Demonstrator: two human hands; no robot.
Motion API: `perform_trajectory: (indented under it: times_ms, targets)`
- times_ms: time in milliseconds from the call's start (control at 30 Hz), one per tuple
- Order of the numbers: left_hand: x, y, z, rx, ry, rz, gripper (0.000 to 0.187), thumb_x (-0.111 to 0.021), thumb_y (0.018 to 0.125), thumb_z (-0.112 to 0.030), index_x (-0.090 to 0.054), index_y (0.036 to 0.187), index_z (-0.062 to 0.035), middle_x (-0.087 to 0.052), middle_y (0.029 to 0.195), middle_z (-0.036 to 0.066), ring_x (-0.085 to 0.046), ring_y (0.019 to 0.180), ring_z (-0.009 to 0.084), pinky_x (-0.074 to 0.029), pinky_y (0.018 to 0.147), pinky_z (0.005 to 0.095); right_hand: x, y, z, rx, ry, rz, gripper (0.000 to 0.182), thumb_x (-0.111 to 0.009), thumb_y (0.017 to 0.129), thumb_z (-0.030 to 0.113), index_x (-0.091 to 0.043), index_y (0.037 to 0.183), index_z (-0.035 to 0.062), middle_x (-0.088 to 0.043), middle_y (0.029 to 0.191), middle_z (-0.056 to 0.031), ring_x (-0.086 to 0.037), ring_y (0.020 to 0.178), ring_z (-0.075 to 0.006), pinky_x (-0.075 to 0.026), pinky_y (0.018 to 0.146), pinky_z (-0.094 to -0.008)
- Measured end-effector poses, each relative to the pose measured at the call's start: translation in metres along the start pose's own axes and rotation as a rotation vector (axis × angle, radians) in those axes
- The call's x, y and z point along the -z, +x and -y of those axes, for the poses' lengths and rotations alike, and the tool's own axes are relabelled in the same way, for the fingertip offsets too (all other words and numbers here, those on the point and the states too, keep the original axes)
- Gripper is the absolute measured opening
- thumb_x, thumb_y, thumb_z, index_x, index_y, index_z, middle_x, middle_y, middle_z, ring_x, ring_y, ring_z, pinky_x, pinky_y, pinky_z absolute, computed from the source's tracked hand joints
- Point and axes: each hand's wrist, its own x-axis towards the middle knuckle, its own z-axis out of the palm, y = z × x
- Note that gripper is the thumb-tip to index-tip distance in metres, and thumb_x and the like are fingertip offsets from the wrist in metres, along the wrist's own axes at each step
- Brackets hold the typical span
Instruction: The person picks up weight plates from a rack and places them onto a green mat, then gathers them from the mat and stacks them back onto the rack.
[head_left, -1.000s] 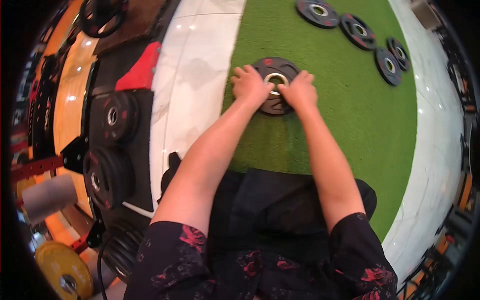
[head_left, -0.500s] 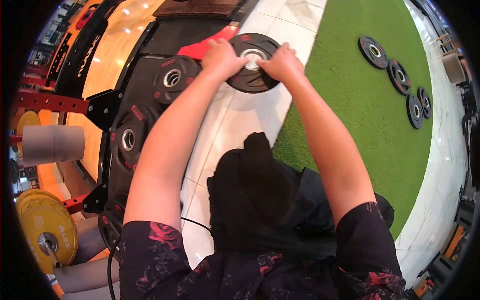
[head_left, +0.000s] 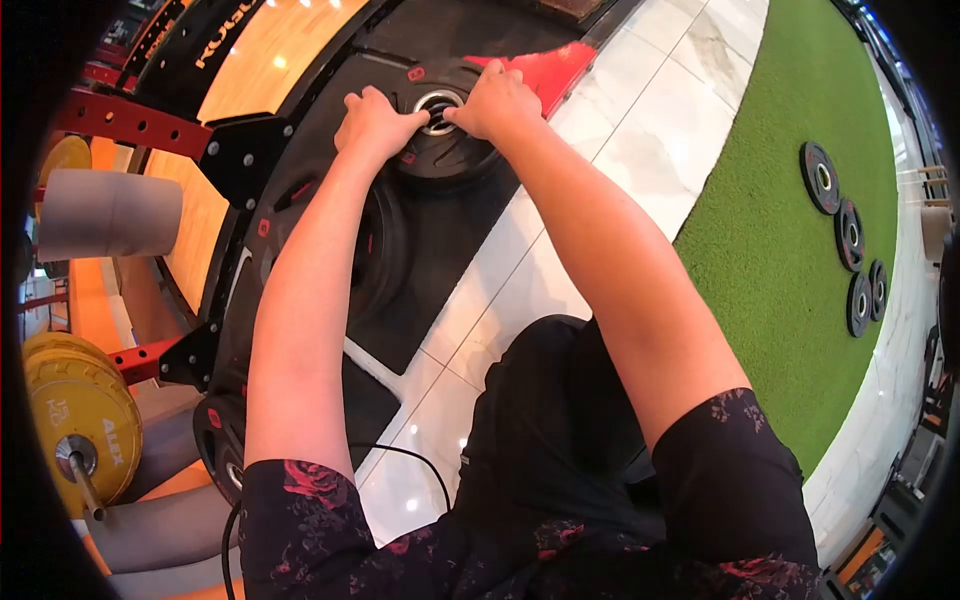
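Note:
A black weight plate [head_left: 440,155] with a silver centre ring lies or hovers over the black mat, and whether it rests on another plate I cannot tell. My left hand [head_left: 375,128] grips its left side, the thumb at the ring. On the plate's right side is my right hand [head_left: 495,103], its thumb also at the ring. Just below, another black plate [head_left: 378,250] is partly hidden by my left forearm. A red piece [head_left: 550,75] lies right beside my right hand.
Several black plates [head_left: 822,178] lie on the green turf [head_left: 750,250] at the right. White tiles [head_left: 640,100] run between mat and turf. At the left stand a red rack beam [head_left: 135,125], a grey roller [head_left: 110,215] and yellow plates [head_left: 85,430]. A black cable crosses near my knees.
Both hands have moved left with the plate, from above the white tiles to above the black mat. The view has also turned, and the turf plates appear lower and farther right.

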Motion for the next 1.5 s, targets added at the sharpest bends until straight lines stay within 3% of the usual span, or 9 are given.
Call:
perform_trajectory:
  times_ms: [267,467,567,633,967,1233,1367,1400,1500]
  targets:
    - [-0.027,0.018,0.016,-0.075,-0.027,0.031,0.09,-0.081,0.078,-0.055,-0.054,0.136,0.0084,-0.051,0.142,0.032,-0.065,0.12,0.0436,-0.056,0.099,0.0483,-0.027,0.007,-0.009,0.001,-0.05,0.009,0.106,-0.072,0.082,0.068,-0.033,0.153,0.0001,-0.048,0.147,-0.0283,-0.061,0.126,-0.046,-0.052,0.104,-0.0497]
    - [-0.044,0.023,0.008,-0.157,-0.004,0.007,0.086,-0.078,0.082,-0.051,-0.051,0.137,0.0086,-0.051,0.14,0.033,-0.062,0.122,0.0447,-0.054,0.102,0.0487,-0.024,0.012,-0.032,-0.057,0.122,0.108,0.118,-0.068,0.08,0.077,-0.026,0.159,0.0003,-0.036,0.16,-0.0275,-0.051,0.139,-0.0433,-0.046,0.11,-0.0524]
    - [-0.038,-0.009,-0.022,-0.188,0.188,-0.227,0.074,-0.073,0.087,-0.046,-0.051,0.137,0.0039,-0.052,0.141,0.03,-0.058,0.127,0.0436,-0.051,0.104,0.0505,-0.008,0.019,-0.069,-0.073,0.185,0.097,0.125,-0.061,0.081,0.083,-0.02,0.162,-0.0034,-0.033,0.162,-0.0304,-0.046,0.144,-0.0427,-0.043,0.114,-0.0503]
    - [-0.04,-0.019,-0.059,-0.36,0.077,-0.323,0.065,-0.069,0.091,-0.042,-0.05,0.137,-0.0001,-0.054,0.139,0.027,-0.055,0.129,0.0436,-0.049,0.105,0.0528,-0.018,0.049,-0.125,0.12,-0.057,-0.025,0.123,-0.06,0.081,0.083,-0.023,0.161,-0.0039,-0.036,0.16,-0.03,-0.046,0.144,-0.0415,-0.043,0.114,-0.049]
    - [-0.093,-0.098,-0.355,-0.82,-0.421,-0.026,0.064,-0.068,0.093,-0.036,-0.049,0.143,-0.0009,-0.057,0.137,0.028,-0.058,0.126,0.0415,-0.047,0.108,0.0467,0.186,-0.061,-0.398,-0.421,-0.214,-0.238,0.112,-0.064,0.084,0.079,-0.029,0.162,0.0073,-0.026,0.167,-0.0233,-0.035,0.15,-0.0434,-0.04,0.114,-0.0594]
    - [-0.178,-0.152,-0.572,-1.051,-0.256,0.073,0.066,-0.063,0.098,-0.047,-0.044,0.153,-0.0137,-0.048,0.152,0.021,-0.051,0.136,0.0388,-0.044,0.114,0.0488,0.214,-0.092,-0.629,-0.562,-0.339,-0.327,0.109,-0.066,0.082,0.078,-0.03,0.162,0.0144,-0.027,0.166,-0.0187,-0.034,0.149,-0.0437,-0.039,0.112,-0.065]
    - [-0.229,-0.152,-0.651,-1.192,-0.127,0.154,0.072,-0.067,0.097,-0.029,-0.033,0.158,-0.0099,-0.04,0.157,0.019,-0.04,0.144,0.0405,-0.039,0.117,0.0487,0.206,-0.069,-0.703,-0.477,-0.391,-0.41,0.108,-0.072,0.075,0.079,-0.039,0.158,0.0207,-0.035,0.161,-0.02,-0.034,0.148,-0.045,-0.037,0.116,-0.0619]
    - [-0.241,-0.15,-0.668,-1.283,-0.039,0.042,0.075,-0.068,0.097,-0.031,-0.032,0.159,-0.0108,-0.039,0.159,0.018,-0.038,0.146,0.0415,-0.038,0.118,0.0507,0.226,-0.069,-0.693,-0.532,-0.312,-0.272,0.107,-0.077,0.076,0.064,-0.034,0.161,0.0154,-0.029,0.167,-0.0183,-0.027,0.153,-0.0397,-0.026,0.121,-0.0638]
    - [-0.265,-0.143,-0.715,-1.447,0.153,-0.044,0.086,-0.067,0.095,-0.049,-0.025,0.165,-0.0194,-0.028,0.169,0.011,-0.025,0.154,0.0417,-0.028,0.121,0.0643,0.232,-0.061,-0.712,-0.436,-0.342,-0.195,0.108,-0.075,0.074,0.075,-0.039,0.16,0.0193,-0.025,0.168,-0.0196,-0.021,0.155,-0.041,-0.024,0.12,-0.0614]
